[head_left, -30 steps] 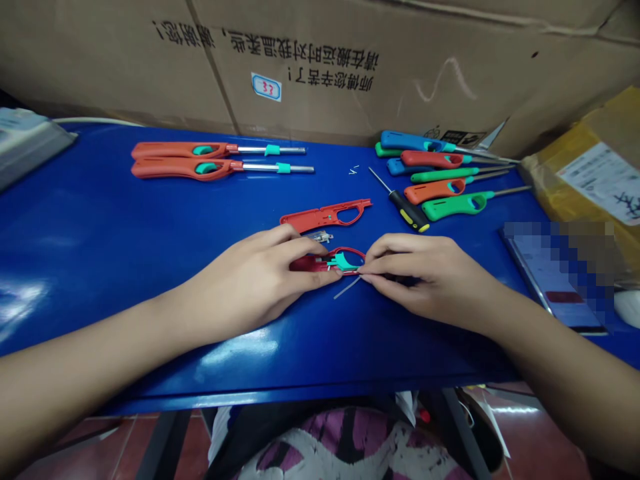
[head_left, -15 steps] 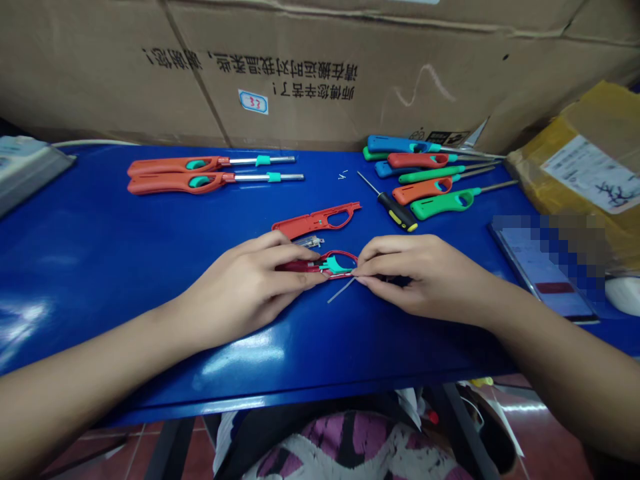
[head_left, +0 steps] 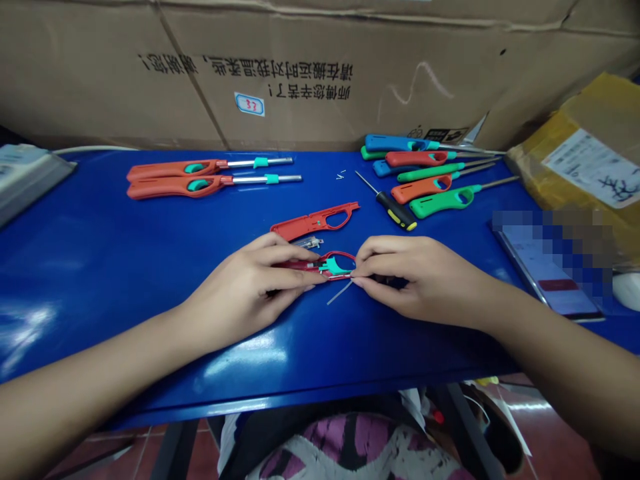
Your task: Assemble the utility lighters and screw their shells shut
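Note:
My left hand point(head_left: 245, 283) is closed on an opened red lighter half point(head_left: 293, 265), holding it against the blue table. A teal trigger point(head_left: 336, 267) sits inside this half, beside the finger loop. With fingertips pinched together, my right hand point(head_left: 420, 277) grips a thin translucent tube point(head_left: 339, 293) at the lighter's lower right edge. One end of the tube sticks out toward the table's front; the rest is hidden by my fingers. Just behind lie the other red lighter half point(head_left: 313, 221) and a small clear and metal part point(head_left: 311, 243), partly covered by my left hand.
Two orange-red lighters point(head_left: 175, 187) lie at the back left. A screwdriver point(head_left: 395, 210) and several coloured lighters point(head_left: 445, 202) lie at the back right. Tiny white bits point(head_left: 341, 177) are near the screwdriver tip. A phone point(head_left: 547, 273), a taped parcel point(head_left: 590, 153) and a large cardboard box point(head_left: 300, 40) border the space.
The view has shifted slightly. Both hands keep nearly the same place and hold on the lighter half and the tube.

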Demonstrator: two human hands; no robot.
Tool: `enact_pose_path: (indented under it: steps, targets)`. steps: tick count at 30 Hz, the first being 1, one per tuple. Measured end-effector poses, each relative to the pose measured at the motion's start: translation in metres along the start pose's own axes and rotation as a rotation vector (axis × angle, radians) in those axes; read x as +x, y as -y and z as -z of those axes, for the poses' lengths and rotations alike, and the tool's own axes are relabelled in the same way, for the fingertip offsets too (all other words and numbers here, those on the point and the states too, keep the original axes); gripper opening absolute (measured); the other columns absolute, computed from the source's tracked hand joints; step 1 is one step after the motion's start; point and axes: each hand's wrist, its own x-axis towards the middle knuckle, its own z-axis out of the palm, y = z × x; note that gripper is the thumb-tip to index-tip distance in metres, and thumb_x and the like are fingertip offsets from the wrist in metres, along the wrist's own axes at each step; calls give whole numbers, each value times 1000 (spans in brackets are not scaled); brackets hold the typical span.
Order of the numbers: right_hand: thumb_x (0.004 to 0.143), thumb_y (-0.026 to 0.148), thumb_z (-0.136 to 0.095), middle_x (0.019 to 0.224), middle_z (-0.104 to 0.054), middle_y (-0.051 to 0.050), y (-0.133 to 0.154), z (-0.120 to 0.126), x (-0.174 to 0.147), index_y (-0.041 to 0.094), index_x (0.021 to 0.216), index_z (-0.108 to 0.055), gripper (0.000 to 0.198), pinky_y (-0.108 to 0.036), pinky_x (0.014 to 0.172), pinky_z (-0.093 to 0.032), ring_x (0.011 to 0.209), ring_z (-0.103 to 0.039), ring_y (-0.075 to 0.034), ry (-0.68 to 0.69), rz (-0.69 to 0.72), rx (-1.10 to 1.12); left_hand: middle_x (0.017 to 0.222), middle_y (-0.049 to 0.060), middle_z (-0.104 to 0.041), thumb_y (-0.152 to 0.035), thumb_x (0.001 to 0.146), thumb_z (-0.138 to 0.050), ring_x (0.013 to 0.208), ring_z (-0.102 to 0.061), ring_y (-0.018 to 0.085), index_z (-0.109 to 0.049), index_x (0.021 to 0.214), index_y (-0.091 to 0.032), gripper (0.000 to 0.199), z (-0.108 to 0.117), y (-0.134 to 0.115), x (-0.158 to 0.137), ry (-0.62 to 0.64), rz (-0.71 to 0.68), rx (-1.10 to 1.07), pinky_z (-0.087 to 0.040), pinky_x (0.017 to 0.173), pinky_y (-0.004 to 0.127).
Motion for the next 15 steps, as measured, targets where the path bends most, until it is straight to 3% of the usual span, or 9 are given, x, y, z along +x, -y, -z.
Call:
enact_pose_path:
  steps: [9, 15]
  targets:
    - [99, 24, -55, 100, -70, -4, 1, 0, -1, 17, 85, -73, 24, -27, 75, -48, 84, -67, -14, 21, -15, -19, 122, 6, -70, -17, 98, -61, 110, -62, 21, -76, 119, -29, 29, 1, -8, 4, 28, 81, -22, -53, 94, 37]
    - [100, 24, -53, 110, -71, -5, -3, -3, -2, 20, 100, -71, 19, -30, 73, -47, 91, -68, -17, 28, 102, -194, 123, 7, -70, -16, 98, -60, 111, -62, 22, -75, 121, -29, 30, 1, -10, 5, 44, 111, -35, -53, 95, 39]
